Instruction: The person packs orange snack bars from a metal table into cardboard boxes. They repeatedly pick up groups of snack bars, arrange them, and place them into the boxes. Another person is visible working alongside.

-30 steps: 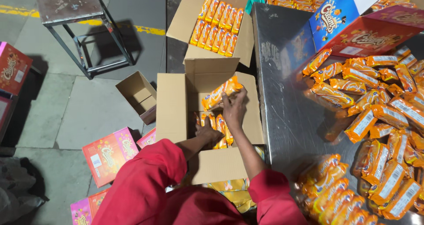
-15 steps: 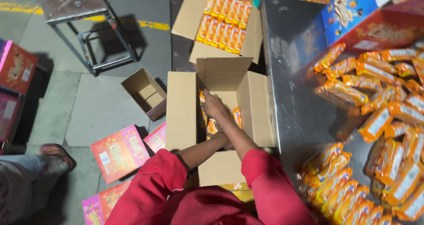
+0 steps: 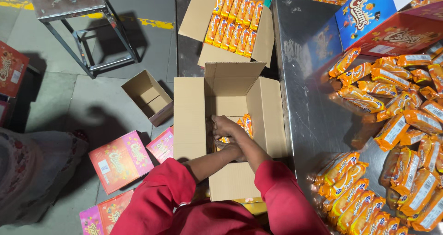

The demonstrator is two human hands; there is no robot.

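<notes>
Both hands down in the open carton (image 3: 189,119): right hand (image 3: 226,125) curled over orange packets (image 3: 244,124), grip unclear; left hand (image 3: 235,148) mostly hidden beneath, can't tell its hold.

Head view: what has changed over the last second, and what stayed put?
Both hands went down into the open cardboard box. A second ago the right hand was raised at the box's mouth with orange packets; now it rests low on the packets inside, with the left hand beside it. Whether either grip is closed cannot be told. The filled box, small empty box and packet pile on the metal table stayed.
</notes>
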